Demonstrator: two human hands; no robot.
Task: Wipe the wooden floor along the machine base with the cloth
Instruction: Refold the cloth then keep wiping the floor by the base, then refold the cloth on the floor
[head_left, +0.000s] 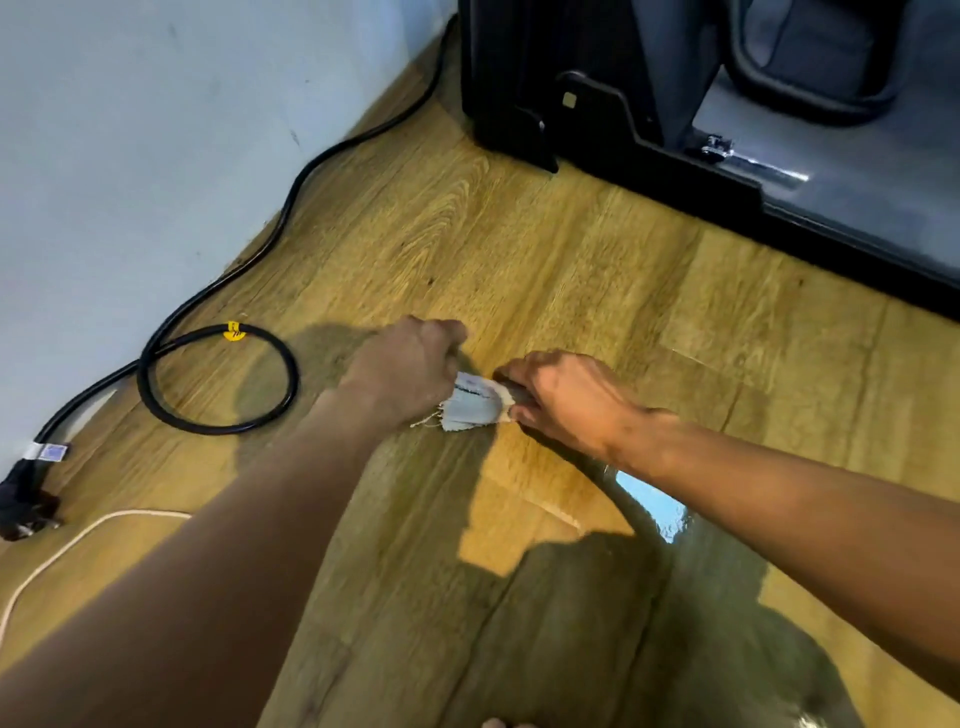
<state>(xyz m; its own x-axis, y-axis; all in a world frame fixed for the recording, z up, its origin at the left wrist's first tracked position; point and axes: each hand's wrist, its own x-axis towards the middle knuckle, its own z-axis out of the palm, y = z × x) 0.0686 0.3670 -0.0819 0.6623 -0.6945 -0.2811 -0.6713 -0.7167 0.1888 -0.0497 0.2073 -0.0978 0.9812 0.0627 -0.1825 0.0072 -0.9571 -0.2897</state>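
Note:
A small pale grey cloth (475, 404) with frayed threads is stretched between my two hands just above the wooden floor (519, 249). My left hand (402, 366) grips its left end, fingers curled. My right hand (563, 397) pinches its right end. The black machine base (597, 135) stands at the upper right, well beyond both hands, with a strip of bare floor between. Most of the cloth is hidden inside my hands.
A thick black power cable (218, 374) loops on the floor to the left and runs along the pale wall (130, 156) to a plug (23, 501). A thin white cord (78, 540) lies at the lower left. A bright reflection (654, 506) shines under my right forearm.

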